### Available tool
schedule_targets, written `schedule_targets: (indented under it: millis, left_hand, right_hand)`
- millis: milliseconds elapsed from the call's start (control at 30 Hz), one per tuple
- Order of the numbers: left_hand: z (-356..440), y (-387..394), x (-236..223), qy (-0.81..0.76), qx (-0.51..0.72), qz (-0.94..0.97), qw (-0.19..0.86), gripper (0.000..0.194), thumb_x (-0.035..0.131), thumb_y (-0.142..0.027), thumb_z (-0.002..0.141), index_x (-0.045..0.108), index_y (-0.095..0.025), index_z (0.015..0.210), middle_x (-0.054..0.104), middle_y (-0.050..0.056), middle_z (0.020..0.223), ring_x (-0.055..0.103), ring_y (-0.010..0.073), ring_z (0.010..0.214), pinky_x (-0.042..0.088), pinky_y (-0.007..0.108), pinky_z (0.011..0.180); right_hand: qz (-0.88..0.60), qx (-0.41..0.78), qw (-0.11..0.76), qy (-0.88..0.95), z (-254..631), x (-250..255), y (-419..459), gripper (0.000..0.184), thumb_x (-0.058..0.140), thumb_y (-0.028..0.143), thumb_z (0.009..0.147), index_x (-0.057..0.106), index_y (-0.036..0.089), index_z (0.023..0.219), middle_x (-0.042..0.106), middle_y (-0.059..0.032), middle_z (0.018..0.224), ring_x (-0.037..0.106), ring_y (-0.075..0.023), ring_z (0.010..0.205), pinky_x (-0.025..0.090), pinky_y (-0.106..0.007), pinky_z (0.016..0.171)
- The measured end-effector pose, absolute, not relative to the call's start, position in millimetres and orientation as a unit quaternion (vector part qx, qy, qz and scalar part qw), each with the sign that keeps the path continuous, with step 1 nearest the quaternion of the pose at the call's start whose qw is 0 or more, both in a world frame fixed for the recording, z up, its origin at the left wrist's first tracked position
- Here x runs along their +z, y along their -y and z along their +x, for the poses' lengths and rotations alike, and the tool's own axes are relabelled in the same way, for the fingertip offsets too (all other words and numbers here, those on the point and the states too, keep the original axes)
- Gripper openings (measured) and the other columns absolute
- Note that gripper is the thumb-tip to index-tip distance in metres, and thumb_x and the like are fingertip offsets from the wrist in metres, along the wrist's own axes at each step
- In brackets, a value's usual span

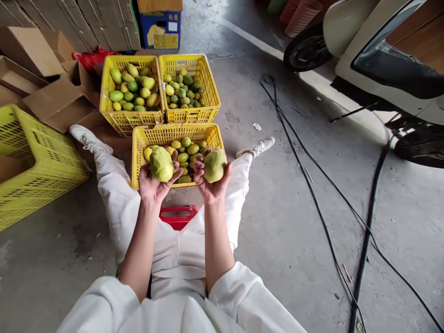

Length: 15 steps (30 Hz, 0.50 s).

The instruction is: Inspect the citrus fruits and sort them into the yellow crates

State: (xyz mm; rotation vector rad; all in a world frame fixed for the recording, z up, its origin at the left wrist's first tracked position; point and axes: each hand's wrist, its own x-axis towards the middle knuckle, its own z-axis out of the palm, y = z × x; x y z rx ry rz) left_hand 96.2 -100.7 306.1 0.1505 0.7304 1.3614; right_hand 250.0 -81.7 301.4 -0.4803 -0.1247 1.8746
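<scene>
My left hand (155, 184) has its fingers wrapped round a ridged, green-yellow, papaya-like fruit (161, 164). A second, rounder and paler papaya-like fruit (214, 165) is gripped in my right hand (212, 186). Both fruits are raised side by side above the near yellow crate (138, 134), between my knees. Several green and yellow fruits (186, 142) lie inside that crate, partly hidden by my hands. Behind it two more yellow crates stand side by side, the left one (128, 121) with larger fruits and the right one (204, 113) with smaller, greener ones.
On the left stand a large yellow crate (52, 157) and open cardboard boxes (62, 101). A red plastic seat (178, 222) shows between my legs. Black cables (314, 196) cross the concrete floor at right, near a parked white scooter (347, 60). A blue carton (161, 30) stands behind.
</scene>
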Motion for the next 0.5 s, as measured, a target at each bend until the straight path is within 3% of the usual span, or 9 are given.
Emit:
schedule_targets:
  millis: [67,167,333,433,500]
  left_hand:
    - [101,102,306,-0.318,0.621,0.072,0.713,0.039,0.035,-0.039,0.092,0.061,-0.025,0.117,0.066,0.006,0.116,0.063,0.0190,0.103,0.056,0.038,0.088]
    - [105,101,305,-0.289,0.633,0.057,0.716,0.037,0.037,-0.043,0.094,0.062,-0.023,0.111,0.066,0.006,0.112,0.064,0.0164,0.098,0.057,0.032,0.084]
    - [103,101,305,-0.291,0.628,0.043,0.720,0.033,0.045,-0.044,0.091,0.061,-0.023,0.110,0.066,0.005,0.106,0.065,0.0145,0.091,0.057,0.027,0.078]
    - [101,102,304,-0.280,0.625,0.072,0.725,0.033,0.045,-0.041,0.091,0.061,-0.024,0.114,0.066,0.005,0.114,0.065,0.0173,0.101,0.056,0.032,0.086]
    - [102,103,304,-0.274,0.635,0.081,0.718,0.032,0.048,-0.039,0.087,0.061,-0.023,0.112,0.066,0.005,0.117,0.063,0.0202,0.108,0.054,0.036,0.091]
  right_hand:
    - [-0.164,0.806,0.568,0.024,248,301,81,0.022,0.060,0.035,0.079,0.059,0.027,0.099,0.062,0.0002,0.089,0.055,-0.0086,0.066,0.048,-0.011,0.041]
    - [-0.152,0.799,0.582,0.014,245,301,79,0.015,0.057,0.028,0.081,0.060,0.027,0.095,0.061,0.0015,0.085,0.050,-0.0064,0.057,0.040,-0.007,0.034]
    - [-0.193,0.785,0.583,0.078,251,307,82,0.031,0.047,0.048,0.087,0.063,0.026,0.102,0.065,-0.0033,0.097,0.060,-0.0142,0.077,0.057,-0.022,0.054]
    - [-0.230,0.768,0.583,0.132,254,311,85,0.030,0.044,0.042,0.086,0.062,0.027,0.105,0.065,-0.0039,0.111,0.062,-0.0188,0.097,0.060,-0.032,0.070]
    - [-0.239,0.758,0.592,0.135,254,312,85,0.028,0.046,0.041,0.085,0.061,0.026,0.104,0.064,-0.0037,0.112,0.062,-0.0177,0.098,0.059,-0.032,0.073]
